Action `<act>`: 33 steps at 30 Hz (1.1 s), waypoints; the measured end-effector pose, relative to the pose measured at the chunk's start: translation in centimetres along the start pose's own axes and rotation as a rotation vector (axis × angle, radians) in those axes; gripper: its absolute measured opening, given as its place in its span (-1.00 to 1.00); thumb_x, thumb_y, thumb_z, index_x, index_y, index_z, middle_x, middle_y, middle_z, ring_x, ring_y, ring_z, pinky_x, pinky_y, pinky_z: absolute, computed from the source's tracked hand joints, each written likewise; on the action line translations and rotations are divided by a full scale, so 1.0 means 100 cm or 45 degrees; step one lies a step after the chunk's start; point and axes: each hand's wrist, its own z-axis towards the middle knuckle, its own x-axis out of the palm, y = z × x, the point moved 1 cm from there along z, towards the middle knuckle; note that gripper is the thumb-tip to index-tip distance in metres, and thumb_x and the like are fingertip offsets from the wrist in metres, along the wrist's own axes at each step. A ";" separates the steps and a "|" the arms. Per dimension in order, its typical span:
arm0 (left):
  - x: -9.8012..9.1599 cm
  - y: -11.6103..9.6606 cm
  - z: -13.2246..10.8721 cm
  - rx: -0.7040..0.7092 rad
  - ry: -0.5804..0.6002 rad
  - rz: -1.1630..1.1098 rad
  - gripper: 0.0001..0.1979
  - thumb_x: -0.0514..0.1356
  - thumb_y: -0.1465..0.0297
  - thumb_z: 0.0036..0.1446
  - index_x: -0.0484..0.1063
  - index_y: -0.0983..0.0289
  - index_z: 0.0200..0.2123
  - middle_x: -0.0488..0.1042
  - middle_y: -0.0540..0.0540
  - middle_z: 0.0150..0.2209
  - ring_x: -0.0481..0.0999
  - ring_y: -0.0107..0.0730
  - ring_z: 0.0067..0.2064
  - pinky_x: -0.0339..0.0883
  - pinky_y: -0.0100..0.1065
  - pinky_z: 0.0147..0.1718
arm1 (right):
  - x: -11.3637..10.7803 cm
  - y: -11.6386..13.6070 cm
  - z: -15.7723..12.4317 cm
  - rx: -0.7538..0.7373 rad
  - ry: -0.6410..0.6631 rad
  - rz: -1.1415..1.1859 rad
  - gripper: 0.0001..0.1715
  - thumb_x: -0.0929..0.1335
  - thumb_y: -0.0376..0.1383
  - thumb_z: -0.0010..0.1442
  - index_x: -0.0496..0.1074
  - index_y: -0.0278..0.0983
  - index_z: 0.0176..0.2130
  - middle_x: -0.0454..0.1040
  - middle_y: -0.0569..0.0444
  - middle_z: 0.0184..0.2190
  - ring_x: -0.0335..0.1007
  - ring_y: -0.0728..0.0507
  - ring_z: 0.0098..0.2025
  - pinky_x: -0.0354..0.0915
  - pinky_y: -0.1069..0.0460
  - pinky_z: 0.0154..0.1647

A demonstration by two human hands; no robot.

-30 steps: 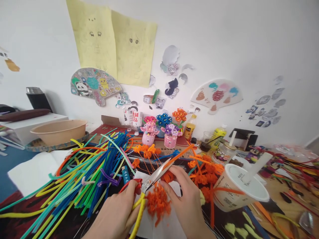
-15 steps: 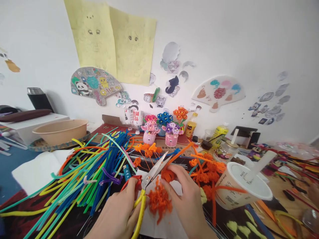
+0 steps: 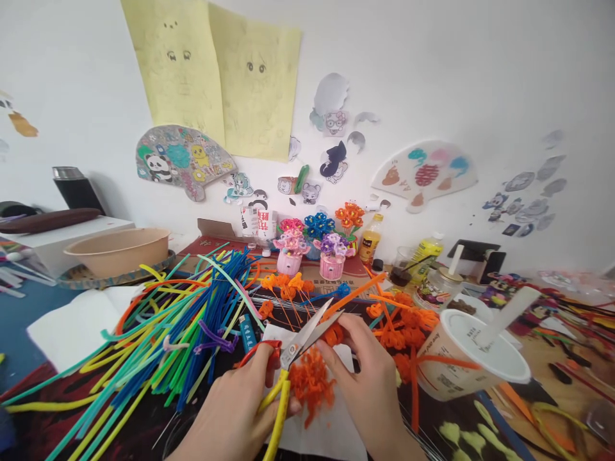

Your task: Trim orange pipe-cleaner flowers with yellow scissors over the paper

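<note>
**Orange fuzzy strip [image 3: 358, 294] at the right hand's [image 3: 365, 365] fingertips, scissors [image 3: 292, 352] blades right beside it**

The strip's curled lower part sits between the right thumb and fingers, which are drawn close together on it. Its long free end points forward and rightward beyond those fingertips, running much the same way as the blades. The right hand is the nearer; the left hand [image 3: 235, 410] reaches it only through the scissors, its fingers wrapped around their handles. The blades stand partly open, tips just left of the right fingers, and one crosses in front of the orange.

Below the right fingertips, orange clippings [image 3: 310, 387] lie on white paper [image 3: 331, 442]. Farther right of them are orange fuzzy flowers [image 3: 408, 330], then a lidded cup [image 3: 473, 349].

The blade hides where curl and free end meet, so whether they are one piece is hard to tell, as is whether any orange lies between the blades. How the left fingers sit in the handle loops is partly hidden.
</note>
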 end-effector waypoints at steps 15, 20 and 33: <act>0.012 0.007 0.001 0.131 -0.040 0.018 -0.79 -0.12 0.25 0.24 0.17 0.17 -0.14 0.49 0.01 -0.44 0.50 -0.27 -0.45 0.14 -0.40 -0.51 | 0.005 -0.004 -0.004 -0.032 0.059 0.039 -0.78 0.31 -0.31 0.19 0.33 -0.22 -0.12 0.44 0.02 -0.23 0.41 -0.12 -0.23 0.41 0.02 -0.22; 0.011 0.005 0.001 0.145 -0.046 -0.002 -0.79 -0.14 0.24 0.24 0.20 0.18 -0.22 0.48 0.02 -0.46 0.50 -0.28 -0.46 0.14 -0.40 -0.53 | 0.005 -0.002 -0.004 0.001 0.083 0.080 -0.78 0.31 -0.31 0.20 0.33 -0.22 -0.11 0.43 0.02 -0.22 0.39 -0.12 -0.20 0.40 0.00 -0.18; 0.007 0.008 -0.002 0.132 -0.078 0.193 -0.81 -0.14 0.25 0.25 0.16 0.17 -0.24 0.50 0.02 -0.44 0.50 -0.27 -0.45 0.11 -0.40 -0.53 | 0.003 0.000 0.000 -0.001 0.161 0.132 -0.78 0.33 -0.32 0.18 0.36 -0.20 -0.12 0.44 0.00 -0.18 0.40 -0.16 -0.13 0.37 0.00 -0.15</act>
